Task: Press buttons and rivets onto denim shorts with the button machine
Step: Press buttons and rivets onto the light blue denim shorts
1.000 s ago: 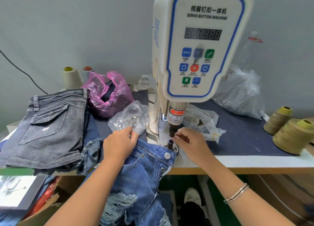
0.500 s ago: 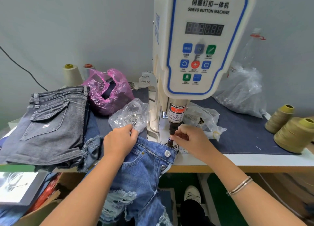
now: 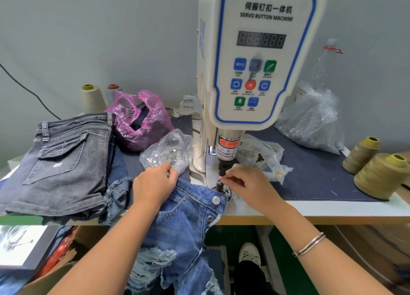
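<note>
Two hands at counter edge: left hand grips blue denim shorts waistband, right hand pinches small piece under button machine punch; thread cones well right of grip.

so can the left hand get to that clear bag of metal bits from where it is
Probably yes: the left hand grips the blue shorts right at the clear bag, with nothing between them, though it would have to let go of the denim first.

Folded shorts lie left of the button machine, thread cones right, bags behind.
</note>
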The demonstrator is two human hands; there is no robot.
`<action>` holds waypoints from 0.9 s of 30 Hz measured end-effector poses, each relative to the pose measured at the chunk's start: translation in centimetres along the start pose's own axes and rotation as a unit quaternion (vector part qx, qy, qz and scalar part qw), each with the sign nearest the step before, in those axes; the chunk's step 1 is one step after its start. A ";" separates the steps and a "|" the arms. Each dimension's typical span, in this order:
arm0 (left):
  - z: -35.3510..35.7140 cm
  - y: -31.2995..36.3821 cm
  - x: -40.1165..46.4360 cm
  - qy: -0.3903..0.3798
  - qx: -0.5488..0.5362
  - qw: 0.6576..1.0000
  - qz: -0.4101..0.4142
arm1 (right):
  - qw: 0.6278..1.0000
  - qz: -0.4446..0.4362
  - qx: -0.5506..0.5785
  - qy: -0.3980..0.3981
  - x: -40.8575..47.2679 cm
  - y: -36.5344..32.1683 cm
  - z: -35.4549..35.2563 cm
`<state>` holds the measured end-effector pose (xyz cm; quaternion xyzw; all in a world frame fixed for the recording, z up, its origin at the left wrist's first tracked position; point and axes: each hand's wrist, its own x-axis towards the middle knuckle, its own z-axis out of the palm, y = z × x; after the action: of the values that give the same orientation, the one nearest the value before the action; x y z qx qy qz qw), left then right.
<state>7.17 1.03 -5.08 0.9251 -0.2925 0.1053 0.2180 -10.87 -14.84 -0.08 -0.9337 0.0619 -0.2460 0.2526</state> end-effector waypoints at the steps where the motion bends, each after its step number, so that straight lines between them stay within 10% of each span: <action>1: 0.0 0.0 0.0 0.000 -0.001 1.000 0.000 | 1.000 0.001 0.003 0.004 -0.1 0.0 0.1; 14: -1.3 -0.2 -0.6 0.020 -0.151 0.988 0.023 | 0.991 -0.010 0.074 0.111 -3.4 -1.5 0.8; 21: -5.5 2.2 -0.7 -0.144 -0.431 0.879 0.142 | 0.958 0.166 0.230 -0.031 -2.5 -5.3 1.0; 27: -7.6 4.4 -0.6 -0.199 -0.482 0.837 0.166 | 0.955 0.193 0.131 -0.183 -2.8 -6.0 0.9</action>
<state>3.56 1.65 2.88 0.6416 -0.4923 -0.2006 0.5531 -12.92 -8.62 1.03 -0.8919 0.1607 -0.0232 0.4221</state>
